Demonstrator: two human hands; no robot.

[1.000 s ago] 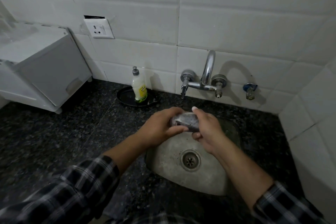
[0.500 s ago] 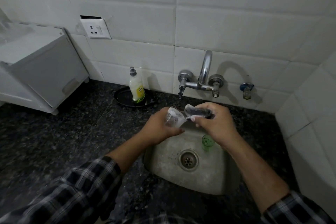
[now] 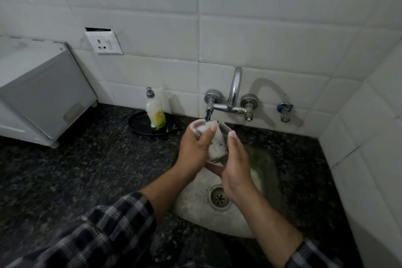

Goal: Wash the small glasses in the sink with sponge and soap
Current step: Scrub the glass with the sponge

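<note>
A small glass (image 3: 215, 148) covered in white foam is held upright over the steel sink (image 3: 195, 202), just under the tap's spout (image 3: 208, 113). My left hand (image 3: 193, 148) wraps around its left side, fingers across the front. My right hand (image 3: 236, 165) presses a dark sponge (image 3: 224, 129) against the glass's right side and cups its base. Only a corner of the sponge shows above my fingers. No water runs from the tap.
A dish soap bottle (image 3: 154, 113) stands on a black tray (image 3: 139, 125) left of the tap. A white appliance (image 3: 43, 93) sits on the dark granite counter (image 3: 87, 169) at far left. A wall socket (image 3: 104, 42) and a blue valve (image 3: 283, 110) are on the tiles.
My hands have come back together and risen toward the spout. The glass, tilted half a second ago, now stands upright with the sponge against its side. The green glass in the sink is hidden.
</note>
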